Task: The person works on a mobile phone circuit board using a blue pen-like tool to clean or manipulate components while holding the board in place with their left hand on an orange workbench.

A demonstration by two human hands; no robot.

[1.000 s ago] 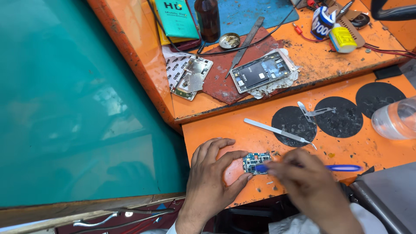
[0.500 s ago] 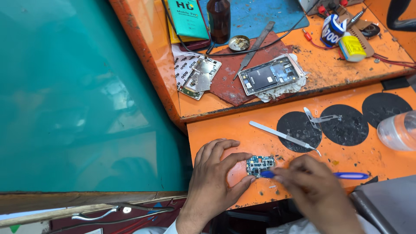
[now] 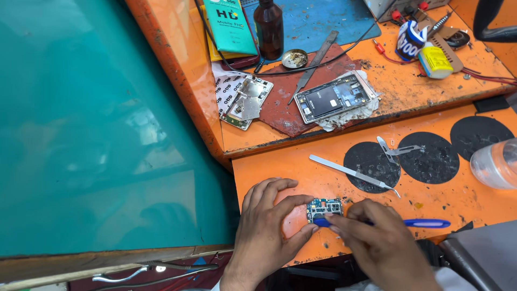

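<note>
The left hand (image 3: 266, 229) pinches a small circuit board (image 3: 325, 207) near the orange bench's (image 3: 301, 172) near edge. The right hand (image 3: 385, 242) grips a blue tool (image 3: 425, 223) (tip at the board); long tweezers (image 3: 353, 172) lie just beyond.

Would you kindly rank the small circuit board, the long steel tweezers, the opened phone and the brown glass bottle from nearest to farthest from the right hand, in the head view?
1. Small circuit board: at the right hand fingertips.
2. Long steel tweezers: just beyond, lower shelf.
3. Opened phone: upper bench.
4. Brown glass bottle: far back, leftward.
</note>
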